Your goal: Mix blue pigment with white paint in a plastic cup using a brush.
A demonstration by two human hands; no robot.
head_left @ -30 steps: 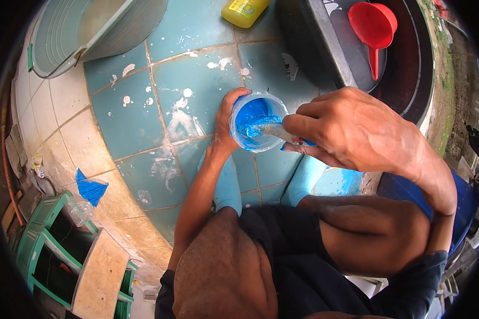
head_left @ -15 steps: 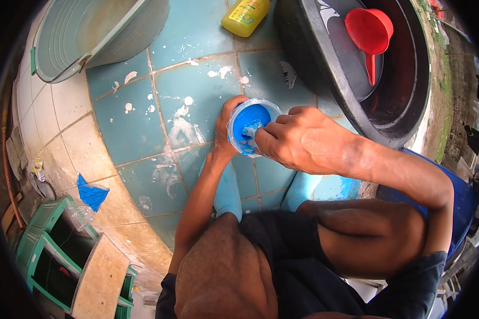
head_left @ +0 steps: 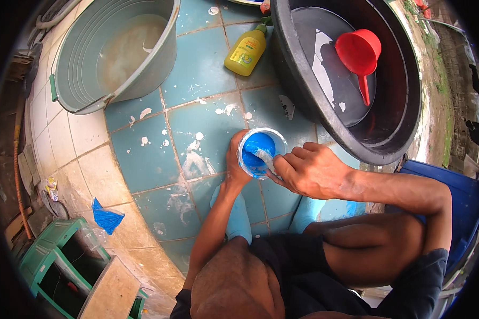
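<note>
A translucent white tub [head_left: 282,139] with thick blue paint [head_left: 259,143] in it is between my shins, above the tiled floor. From its left side my left hand [head_left: 236,162] wraps round the tub, fingers closed against its wall. My right hand [head_left: 313,171] is closed on a pale, paint-smeared stirring stick [head_left: 264,156], whose far end dips into the blue paint. The stick leans toward the tub's right rim; its exact kind is hard to tell, since fingers cover its upper part.
A grey-green bucket [head_left: 167,48] of cloudy water stands far left. A black basin [head_left: 324,93] holds water and a red dipper [head_left: 360,53]. Between them lies a yellow pump bottle [head_left: 246,51]. Green stools [head_left: 50,250] and a blue plastic scrap [head_left: 107,216] are at left.
The view has shifted, so the surroundings sit lower in the picture. My right hand has drawn back slightly rightward from the tub's centre, and more of the stirring stick shows.
</note>
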